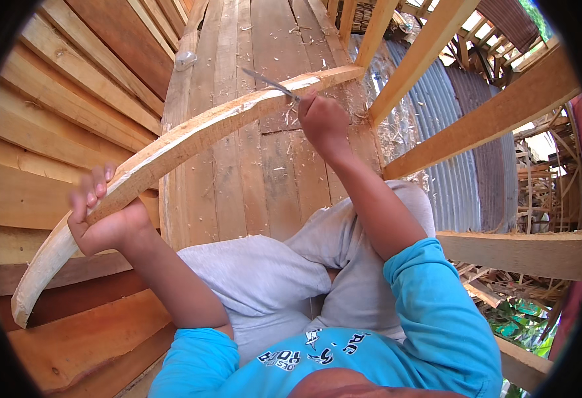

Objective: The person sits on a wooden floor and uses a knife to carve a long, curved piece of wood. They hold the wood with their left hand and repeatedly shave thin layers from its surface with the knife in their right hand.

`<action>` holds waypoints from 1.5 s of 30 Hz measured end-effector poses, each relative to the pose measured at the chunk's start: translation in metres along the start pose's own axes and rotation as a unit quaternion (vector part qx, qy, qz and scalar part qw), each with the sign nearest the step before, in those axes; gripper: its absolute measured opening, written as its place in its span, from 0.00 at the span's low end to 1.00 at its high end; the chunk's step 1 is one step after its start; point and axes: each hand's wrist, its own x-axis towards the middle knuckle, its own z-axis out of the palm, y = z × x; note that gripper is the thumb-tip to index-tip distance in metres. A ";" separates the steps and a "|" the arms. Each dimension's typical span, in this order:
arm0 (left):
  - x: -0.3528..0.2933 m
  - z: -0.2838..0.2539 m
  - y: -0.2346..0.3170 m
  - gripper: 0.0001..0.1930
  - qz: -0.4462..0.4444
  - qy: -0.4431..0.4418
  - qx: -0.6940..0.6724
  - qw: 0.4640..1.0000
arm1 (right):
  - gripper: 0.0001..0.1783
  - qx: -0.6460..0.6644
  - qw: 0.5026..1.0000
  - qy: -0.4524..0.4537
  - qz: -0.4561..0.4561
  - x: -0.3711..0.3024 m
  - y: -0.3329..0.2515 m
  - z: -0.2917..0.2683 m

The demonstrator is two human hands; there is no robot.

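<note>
A long wooden plank, with pale, freshly cut patches along its edge, slants across in front of me from lower left to upper right. My left hand grips it near its lower left part, the fingers wrapped over the edge and slightly blurred. In my right hand, closed in a fist, is a knife. Its narrow blade points to the upper left and lies over the plank's far part. The fist hides the knife's handle.
Wood shavings dot the plank floor ahead. Stacked boards line the left side. Upright wooden posts and a slanting beam stand at right, with corrugated metal sheets beyond. A small clear plastic item lies far left on the floor.
</note>
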 end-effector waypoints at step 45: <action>-0.002 0.003 0.002 0.08 -0.012 0.008 -0.061 0.998 | 0.21 0.246 0.959 -0.141 0.025 0.031 0.041 -0.046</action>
